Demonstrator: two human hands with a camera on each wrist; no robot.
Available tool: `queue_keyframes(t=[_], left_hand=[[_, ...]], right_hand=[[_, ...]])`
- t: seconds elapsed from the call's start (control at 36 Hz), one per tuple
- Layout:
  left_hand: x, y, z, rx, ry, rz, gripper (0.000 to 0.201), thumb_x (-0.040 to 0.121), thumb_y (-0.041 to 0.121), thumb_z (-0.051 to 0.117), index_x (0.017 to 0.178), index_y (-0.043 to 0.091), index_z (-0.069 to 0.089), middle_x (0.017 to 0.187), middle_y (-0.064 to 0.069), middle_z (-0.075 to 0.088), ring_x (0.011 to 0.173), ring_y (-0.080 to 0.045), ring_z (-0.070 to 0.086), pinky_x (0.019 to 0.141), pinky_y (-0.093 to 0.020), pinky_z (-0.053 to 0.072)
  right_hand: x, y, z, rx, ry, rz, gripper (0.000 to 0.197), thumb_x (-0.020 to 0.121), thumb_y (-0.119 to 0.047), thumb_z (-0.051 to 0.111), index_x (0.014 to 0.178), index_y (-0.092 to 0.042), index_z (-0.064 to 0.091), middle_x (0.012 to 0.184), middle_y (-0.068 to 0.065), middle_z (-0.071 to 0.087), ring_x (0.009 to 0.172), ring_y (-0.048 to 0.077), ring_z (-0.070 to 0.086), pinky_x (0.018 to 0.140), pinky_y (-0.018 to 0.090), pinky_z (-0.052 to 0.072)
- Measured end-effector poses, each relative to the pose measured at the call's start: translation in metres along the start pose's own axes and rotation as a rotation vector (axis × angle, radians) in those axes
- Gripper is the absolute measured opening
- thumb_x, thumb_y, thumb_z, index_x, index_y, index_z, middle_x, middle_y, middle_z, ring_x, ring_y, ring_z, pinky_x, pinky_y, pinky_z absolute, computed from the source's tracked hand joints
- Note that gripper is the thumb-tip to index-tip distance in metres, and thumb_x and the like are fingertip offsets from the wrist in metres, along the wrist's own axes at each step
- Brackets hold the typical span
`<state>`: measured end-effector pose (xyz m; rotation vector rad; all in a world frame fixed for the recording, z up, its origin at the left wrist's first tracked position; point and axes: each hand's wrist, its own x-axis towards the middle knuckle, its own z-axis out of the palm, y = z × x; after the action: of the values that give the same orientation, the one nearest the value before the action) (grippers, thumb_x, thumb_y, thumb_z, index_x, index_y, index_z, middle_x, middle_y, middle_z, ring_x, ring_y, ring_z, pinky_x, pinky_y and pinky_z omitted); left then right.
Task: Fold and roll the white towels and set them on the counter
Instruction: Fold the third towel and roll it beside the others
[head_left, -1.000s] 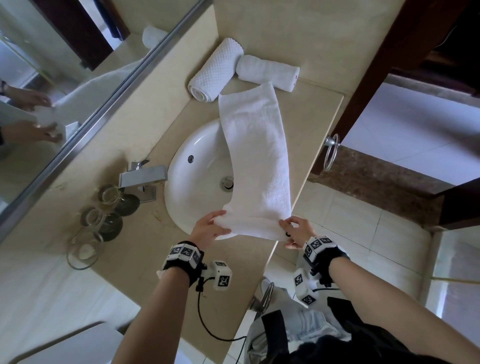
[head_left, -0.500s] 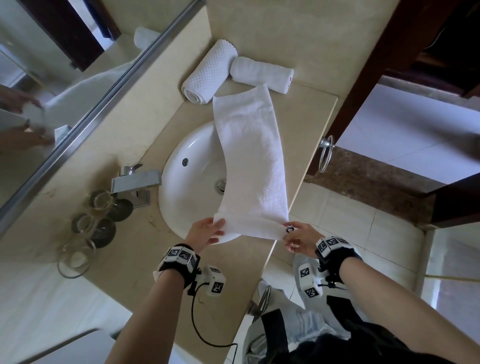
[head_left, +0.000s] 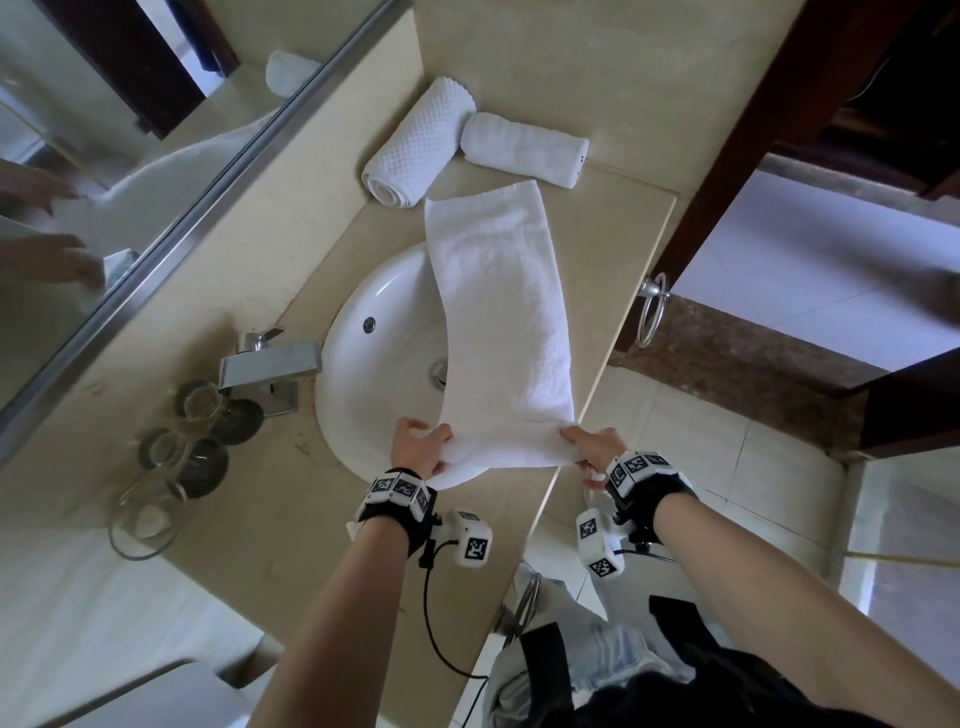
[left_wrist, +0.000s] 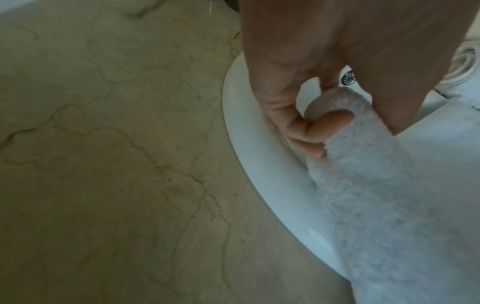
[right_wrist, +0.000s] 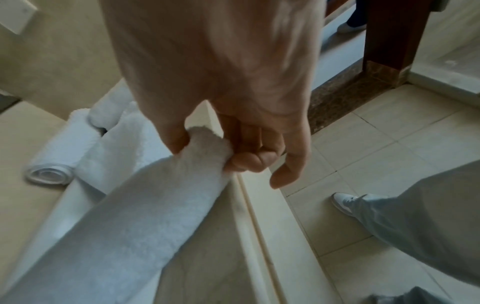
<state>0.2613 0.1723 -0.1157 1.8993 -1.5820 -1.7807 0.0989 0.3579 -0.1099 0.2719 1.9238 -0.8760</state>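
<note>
A long folded white towel lies lengthwise over the right side of the sink and the beige counter. My left hand pinches its near left corner above the basin rim. At the counter's front edge my right hand pinches the near right corner. The near end is starting to curl into a roll. Two rolled white towels, a waffle one and a plain one, lie at the far end of the counter, also seen as rolled towels in the right wrist view.
A chrome faucet stands left of the sink, with several glasses beside it. A mirror runs along the left. A towel ring hangs off the counter's right side, above the tiled floor. My leg and shoe are below.
Both hands still hold the towel's near corners. The near edge has drawn slightly toward me and begun to curl over; the towel's far end has slid a little away from the rolled towels.
</note>
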Motion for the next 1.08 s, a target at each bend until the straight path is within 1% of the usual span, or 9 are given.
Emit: queue_keyframes(t=[0.11, 0.22, 0.31, 0.39, 0.47, 0.64, 0.78, 0.92, 1.08], left_hand=[[0.001, 0.012, -0.001, 0.070, -0.095, 0.017, 0.013, 0.083, 0.018, 0.067, 0.090, 0.012, 0.057, 0.065, -0.006, 0.052, 0.040, -0.017, 0.037, 0.036, -0.018, 0.030], [-0.001, 0.009, -0.013, -0.081, -0.344, -0.055, 0.034, 0.082, 0.038, 0.071, 0.101, 0.010, 0.067, 0.066, -0.001, 0.051, 0.048, -0.012, 0.036, 0.044, -0.021, 0.030], [-0.002, 0.004, -0.025, -0.197, -0.519, -0.112, 0.032, 0.085, 0.013, 0.068, 0.117, 0.015, 0.062, 0.074, -0.001, 0.053, 0.052, -0.009, 0.037, 0.046, -0.017, 0.032], [0.000, 0.002, -0.029, -0.219, -0.567, -0.128, 0.040, 0.082, -0.001, 0.067, 0.117, 0.017, 0.062, 0.068, 0.000, 0.055, 0.050, -0.009, 0.037, 0.043, -0.015, 0.034], [-0.003, 0.003, -0.023, -0.199, -0.499, -0.117, 0.036, 0.079, 0.011, 0.073, 0.113, 0.007, 0.062, 0.076, -0.003, 0.057, 0.053, -0.009, 0.038, 0.043, -0.015, 0.036], [0.003, 0.011, -0.003, -0.195, -0.276, -0.147, 0.030, 0.077, 0.023, 0.078, 0.091, 0.001, 0.063, 0.065, -0.007, 0.053, 0.047, -0.014, 0.042, 0.041, -0.019, 0.038], [0.007, 0.020, 0.009, -0.188, -0.115, -0.186, 0.029, 0.076, 0.024, 0.078, 0.085, 0.005, 0.059, 0.075, -0.010, 0.060, 0.060, -0.020, 0.057, 0.080, -0.032, 0.056], [0.012, 0.030, 0.015, -0.124, -0.089, -0.215, 0.032, 0.073, 0.026, 0.080, 0.074, 0.002, 0.058, 0.054, -0.008, 0.058, 0.046, -0.017, 0.050, 0.051, -0.022, 0.048], [0.016, 0.035, 0.018, -0.089, -0.062, -0.279, 0.035, 0.070, 0.026, 0.079, 0.082, 0.000, 0.057, 0.063, -0.010, 0.055, 0.040, -0.017, 0.045, 0.047, -0.021, 0.043]], right_hand=[[0.001, -0.005, -0.002, 0.064, -0.034, 0.051, 0.036, 0.081, -0.037, 0.068, 0.082, -0.002, 0.059, 0.058, 0.007, 0.050, 0.046, 0.016, 0.042, 0.049, 0.025, 0.041], [0.000, -0.012, -0.003, 0.035, -0.039, 0.094, 0.034, 0.082, -0.036, 0.067, 0.079, -0.003, 0.059, 0.053, 0.007, 0.046, 0.040, 0.017, 0.040, 0.044, 0.022, 0.039], [0.004, -0.014, -0.005, 0.017, -0.067, 0.090, 0.031, 0.087, -0.035, 0.063, 0.090, -0.007, 0.052, 0.066, 0.004, 0.048, 0.028, 0.013, 0.048, 0.033, 0.017, 0.040], [0.006, -0.019, -0.004, 0.075, -0.114, 0.099, 0.024, 0.090, -0.033, 0.060, 0.091, -0.012, 0.048, 0.077, 0.004, 0.048, 0.053, 0.016, 0.058, 0.038, 0.020, 0.046], [0.003, -0.022, -0.004, 0.163, -0.165, 0.197, 0.028, 0.091, -0.029, 0.061, 0.080, -0.005, 0.051, 0.073, 0.012, 0.051, 0.061, 0.022, 0.050, 0.047, 0.029, 0.046], [0.013, -0.032, 0.003, 0.280, -0.022, 0.113, 0.017, 0.088, -0.020, 0.064, 0.096, -0.013, 0.051, 0.075, 0.013, 0.052, 0.056, 0.022, 0.049, 0.036, 0.017, 0.044], [0.012, -0.036, -0.008, 0.310, -0.104, 0.024, 0.028, 0.082, -0.028, 0.072, 0.095, -0.012, 0.054, 0.082, 0.013, 0.055, 0.064, 0.023, 0.054, 0.053, 0.026, 0.047], [0.010, -0.030, -0.029, 0.415, -0.344, 0.054, 0.028, 0.088, -0.012, 0.064, 0.110, -0.025, 0.052, 0.106, 0.018, 0.051, 0.066, 0.024, 0.054, 0.043, 0.021, 0.050], [0.013, -0.021, -0.038, 0.484, -0.481, -0.005, 0.056, 0.080, 0.021, 0.053, 0.122, -0.015, 0.053, 0.095, 0.016, 0.057, 0.076, 0.023, 0.058, 0.063, 0.024, 0.058]])
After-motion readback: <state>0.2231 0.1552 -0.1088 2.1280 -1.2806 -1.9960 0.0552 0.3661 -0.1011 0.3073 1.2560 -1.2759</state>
